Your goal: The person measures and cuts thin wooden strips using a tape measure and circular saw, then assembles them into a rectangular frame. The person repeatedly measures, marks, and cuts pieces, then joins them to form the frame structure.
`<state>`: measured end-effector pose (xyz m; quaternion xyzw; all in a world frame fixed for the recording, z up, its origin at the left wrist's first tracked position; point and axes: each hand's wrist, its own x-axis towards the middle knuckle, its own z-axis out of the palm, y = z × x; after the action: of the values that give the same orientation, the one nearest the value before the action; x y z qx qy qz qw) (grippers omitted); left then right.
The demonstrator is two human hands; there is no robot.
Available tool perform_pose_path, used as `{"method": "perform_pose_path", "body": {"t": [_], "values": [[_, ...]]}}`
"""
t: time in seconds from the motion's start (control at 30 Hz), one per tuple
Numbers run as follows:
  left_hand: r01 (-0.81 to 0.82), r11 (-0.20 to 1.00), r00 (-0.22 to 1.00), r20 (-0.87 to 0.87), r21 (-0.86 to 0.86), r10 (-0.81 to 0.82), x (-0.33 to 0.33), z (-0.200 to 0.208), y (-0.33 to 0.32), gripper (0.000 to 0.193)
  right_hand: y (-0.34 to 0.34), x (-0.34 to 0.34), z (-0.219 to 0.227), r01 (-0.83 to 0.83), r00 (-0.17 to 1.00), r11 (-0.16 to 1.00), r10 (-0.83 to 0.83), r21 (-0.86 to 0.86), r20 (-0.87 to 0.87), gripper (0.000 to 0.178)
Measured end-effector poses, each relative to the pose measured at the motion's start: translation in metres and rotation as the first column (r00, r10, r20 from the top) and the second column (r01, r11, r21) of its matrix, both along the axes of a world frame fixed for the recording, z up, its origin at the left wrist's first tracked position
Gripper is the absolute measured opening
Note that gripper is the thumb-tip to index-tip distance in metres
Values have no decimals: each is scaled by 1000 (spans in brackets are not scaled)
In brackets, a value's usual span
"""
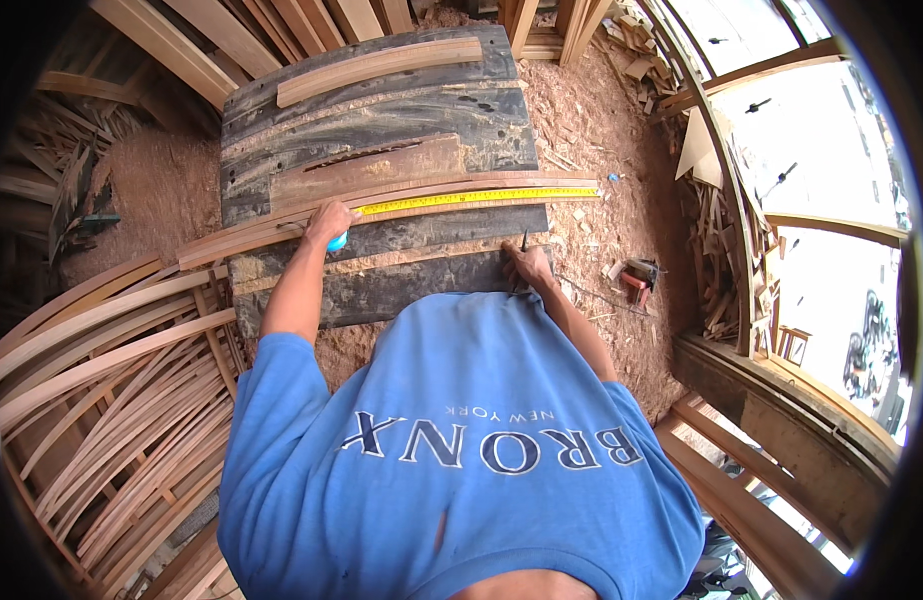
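One tape measure (472, 200) clasped in left grip (329, 221) | one dark stick (525, 241) held in right grip (529, 266)

a curved board (382, 72) lies across the far part of the dark surface (502, 145), at the top centre of the frame. long planks (172, 45) fill the upper left, and many bowed wooden strips (147, 405) are stacked at the lower left. reddish sawdust (582, 130) covers the floor right of centre — a red-and-dark tool (637, 284) sits there — with wood scraps (717, 255) heaped farther right.
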<state>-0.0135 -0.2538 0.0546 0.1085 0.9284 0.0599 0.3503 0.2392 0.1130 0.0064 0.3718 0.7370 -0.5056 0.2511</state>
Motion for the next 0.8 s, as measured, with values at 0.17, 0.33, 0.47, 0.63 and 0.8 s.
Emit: {"method": "perform_pose_path", "body": {"t": [0.17, 0.33, 0.47, 0.63, 0.8], "values": [[5, 1000, 1000, -27, -22, -6, 0, 1, 1, 49, -1, -3, 12, 36, 999, 998, -35, -45, 31, 64], [61, 998, 997, -53, 14, -60, -1, -8, -4, 49, 0, -3, 11, 8, 1000, 1000, -8, -20, 12, 65], [58, 998, 998, 11, -32, -58, -2, -13, -6, 49, 0, -2, 4, -5, 1000, 1000, 5, -29, 11, 65], [56, 998, 998, -22, -26, -57, 0, -5, -1, 51, 1, -3, 1, -20, 999, 1000, 19, 10, 38, 66], [-27, 999, 999, -33, -19, 26, 6, 5, 1, 51, 1, -4, 6, -19, 999, 1000, 20, -10, 28, 65]]}}
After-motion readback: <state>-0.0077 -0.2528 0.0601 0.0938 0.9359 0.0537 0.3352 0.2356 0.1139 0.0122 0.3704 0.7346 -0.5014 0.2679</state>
